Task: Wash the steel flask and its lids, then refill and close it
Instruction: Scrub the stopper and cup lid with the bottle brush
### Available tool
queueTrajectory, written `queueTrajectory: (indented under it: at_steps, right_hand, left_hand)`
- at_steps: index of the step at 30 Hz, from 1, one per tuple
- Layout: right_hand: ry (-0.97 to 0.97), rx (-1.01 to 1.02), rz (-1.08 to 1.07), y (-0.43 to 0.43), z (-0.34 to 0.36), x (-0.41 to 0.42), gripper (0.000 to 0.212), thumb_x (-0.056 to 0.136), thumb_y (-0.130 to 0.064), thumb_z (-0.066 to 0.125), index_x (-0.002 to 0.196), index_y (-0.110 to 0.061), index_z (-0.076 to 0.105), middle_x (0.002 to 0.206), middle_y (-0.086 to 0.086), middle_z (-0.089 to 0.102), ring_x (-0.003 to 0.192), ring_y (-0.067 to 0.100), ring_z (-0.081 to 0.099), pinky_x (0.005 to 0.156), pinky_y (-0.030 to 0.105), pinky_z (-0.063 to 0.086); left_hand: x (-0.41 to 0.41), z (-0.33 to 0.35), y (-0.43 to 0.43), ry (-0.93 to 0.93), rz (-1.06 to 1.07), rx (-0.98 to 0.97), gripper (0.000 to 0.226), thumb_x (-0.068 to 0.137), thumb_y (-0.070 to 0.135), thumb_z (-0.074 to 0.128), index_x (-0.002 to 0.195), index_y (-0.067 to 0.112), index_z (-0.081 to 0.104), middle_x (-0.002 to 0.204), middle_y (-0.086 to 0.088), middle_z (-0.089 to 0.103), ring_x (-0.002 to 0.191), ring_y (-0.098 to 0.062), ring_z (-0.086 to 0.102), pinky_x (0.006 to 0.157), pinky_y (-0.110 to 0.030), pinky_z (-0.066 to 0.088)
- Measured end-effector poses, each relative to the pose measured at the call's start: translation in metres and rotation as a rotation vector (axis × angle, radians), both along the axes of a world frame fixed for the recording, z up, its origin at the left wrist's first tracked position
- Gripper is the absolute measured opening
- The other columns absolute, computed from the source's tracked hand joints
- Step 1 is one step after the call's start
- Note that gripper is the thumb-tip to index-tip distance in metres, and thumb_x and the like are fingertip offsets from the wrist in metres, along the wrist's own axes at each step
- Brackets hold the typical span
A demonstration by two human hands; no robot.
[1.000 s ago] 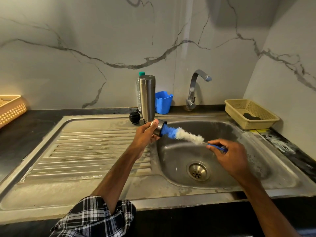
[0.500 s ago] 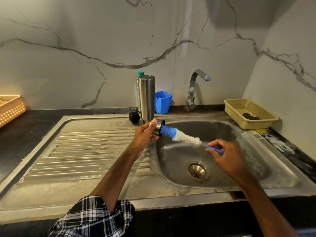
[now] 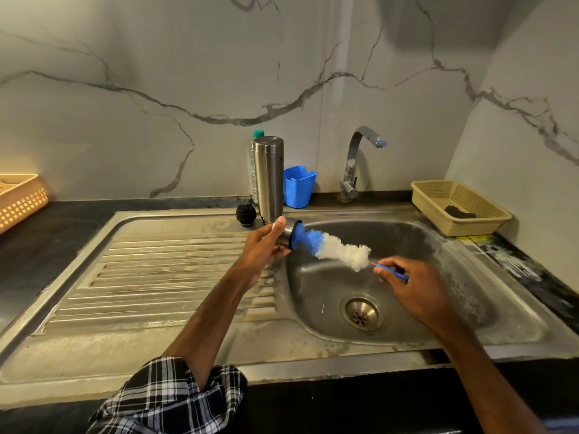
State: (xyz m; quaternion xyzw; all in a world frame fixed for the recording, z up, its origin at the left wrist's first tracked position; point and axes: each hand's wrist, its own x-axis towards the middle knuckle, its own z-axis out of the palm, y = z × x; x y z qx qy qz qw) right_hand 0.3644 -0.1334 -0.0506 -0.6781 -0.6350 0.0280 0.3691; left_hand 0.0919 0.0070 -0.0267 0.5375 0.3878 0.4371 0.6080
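My left hand grips a small steel cup lid over the left edge of the sink basin, its mouth facing right. A blue-and-white bottle brush has its blue tip inside the lid. My right hand pinches the brush's thin blue handle above the basin. The steel flask stands upside down on the sink's back ledge. A black inner lid sits just left of the flask.
A blue plastic cup and a clear bottle with a green cap stand by the flask. The tap is off. A beige basket holding a dark scrubber sits right of the basin. The ribbed drainboard lies left.
My right hand has shifted slightly left and the brush has gone a little deeper into the lid. The left hand has stayed in place.
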Motion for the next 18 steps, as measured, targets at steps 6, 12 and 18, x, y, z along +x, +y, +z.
queueTrajectory:
  at_steps: [6,12,18]
  right_hand:
    - [-0.015,-0.111,0.016,-0.005,-0.001,-0.006,0.043,0.102,-0.04,0.048,0.065,-0.028,0.066,0.048,-0.02,0.053,0.047,0.004,0.05,0.052,0.022,0.028]
    - [0.052,0.009,-0.01,-0.005,0.008,0.008,0.015,0.094,-0.036,0.062,0.084,-0.033,0.073,0.069,-0.019,0.064,0.071,0.0,0.059,0.067,0.025,0.045]
    - [-0.122,0.088,0.036,0.007,-0.008,0.012,0.02,0.093,-0.017,0.067,0.111,-0.021,0.075,0.092,-0.014,0.067,0.086,0.007,0.052,0.076,0.033,0.048]
  left_hand:
    - [-0.003,0.002,0.003,-0.02,0.017,-0.008,0.031,0.1,0.042,0.058,0.104,0.014,0.071,0.098,-0.006,0.076,0.098,-0.015,0.072,0.083,-0.027,0.06]
    - [-0.004,0.003,0.004,-0.063,-0.001,0.019,0.033,0.099,0.038,0.061,0.113,0.01,0.071,0.108,-0.007,0.076,0.106,-0.017,0.072,0.09,-0.029,0.059]
    - [-0.002,-0.003,0.004,-0.033,-0.039,0.077,0.041,0.099,0.038,0.061,0.124,0.006,0.067,0.114,-0.009,0.075,0.108,-0.02,0.072,0.093,-0.034,0.059]
